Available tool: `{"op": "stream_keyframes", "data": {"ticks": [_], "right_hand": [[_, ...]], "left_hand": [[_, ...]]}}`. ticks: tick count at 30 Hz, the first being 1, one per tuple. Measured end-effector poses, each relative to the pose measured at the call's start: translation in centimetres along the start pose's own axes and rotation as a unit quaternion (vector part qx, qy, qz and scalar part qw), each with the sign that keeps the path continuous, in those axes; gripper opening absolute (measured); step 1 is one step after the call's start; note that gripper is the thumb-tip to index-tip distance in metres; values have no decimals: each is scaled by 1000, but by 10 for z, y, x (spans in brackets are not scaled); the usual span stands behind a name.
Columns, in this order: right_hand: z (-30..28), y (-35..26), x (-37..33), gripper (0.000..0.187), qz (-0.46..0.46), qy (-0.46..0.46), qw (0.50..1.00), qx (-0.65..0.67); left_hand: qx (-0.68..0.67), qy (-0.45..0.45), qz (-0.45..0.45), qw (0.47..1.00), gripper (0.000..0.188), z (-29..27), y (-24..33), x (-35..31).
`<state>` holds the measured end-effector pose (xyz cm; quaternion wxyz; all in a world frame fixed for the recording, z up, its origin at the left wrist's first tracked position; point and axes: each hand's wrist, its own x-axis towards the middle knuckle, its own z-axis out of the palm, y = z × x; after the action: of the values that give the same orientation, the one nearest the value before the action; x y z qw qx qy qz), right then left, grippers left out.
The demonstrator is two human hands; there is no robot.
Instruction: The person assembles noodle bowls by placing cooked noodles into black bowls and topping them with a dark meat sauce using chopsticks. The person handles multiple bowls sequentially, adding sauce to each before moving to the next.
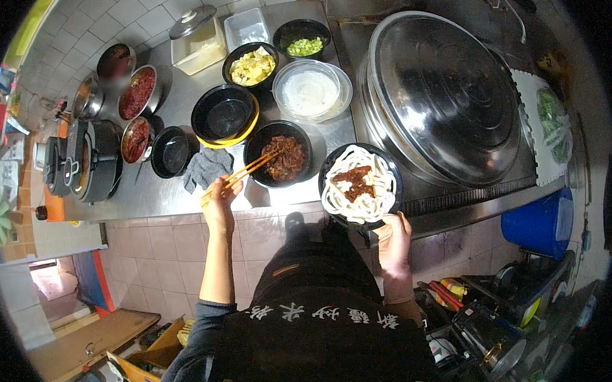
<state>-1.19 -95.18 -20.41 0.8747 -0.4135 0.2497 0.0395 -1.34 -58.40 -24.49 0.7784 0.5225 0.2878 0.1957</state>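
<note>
My left hand (220, 192) is closed round a pair of wooden chopsticks (255, 163). Their tips reach into dark brown minced sauce (286, 159) in a black bowl (305, 131) on the steel counter. On the right, my right hand (393, 231) grips the near rim of another black bowl (398, 184). Thick white noodles (372, 211) fill that bowl, with a patch of brown sauce (355, 183) on top. Beside the chopsticks lies a crumpled grey cloth (210, 169).
A large domed metal lid (449, 95) covers a wide pot at the right. Farther back stand bowls of yellow chopped vegetable (253, 66) and green pieces (304, 47), plus a clear tub (311, 91). Black bowls (223, 113), red-filled metal bowls (139, 94) and a cooker (93, 160) occupy the left.
</note>
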Motion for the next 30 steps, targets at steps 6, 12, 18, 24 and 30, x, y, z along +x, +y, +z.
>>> {"op": "stream_keyframes", "data": {"ticks": [6, 12, 18, 24, 30], "right_hand": [[2, 1, 0, 6, 14, -7, 1000, -7], [5, -1, -1, 6, 4, -13, 1000, -20], [-11, 5, 4, 4, 5, -17, 1000, -24], [-4, 5, 5, 4, 5, -7, 1000, -11], [6, 1, 4, 4, 16, -18, 1000, -19]], "left_hand": [[44, -56, 12, 997, 30, 39, 2, -3], [26, -47, 10, 999, 28, 51, -34, 26], [-93, -34, -86, 991, 30, 28, -33, 41], [-217, -29, -149, 964, 23, 11, -19, 41], [-260, -50, -151, 952, 23, -4, 6, 35]]}}
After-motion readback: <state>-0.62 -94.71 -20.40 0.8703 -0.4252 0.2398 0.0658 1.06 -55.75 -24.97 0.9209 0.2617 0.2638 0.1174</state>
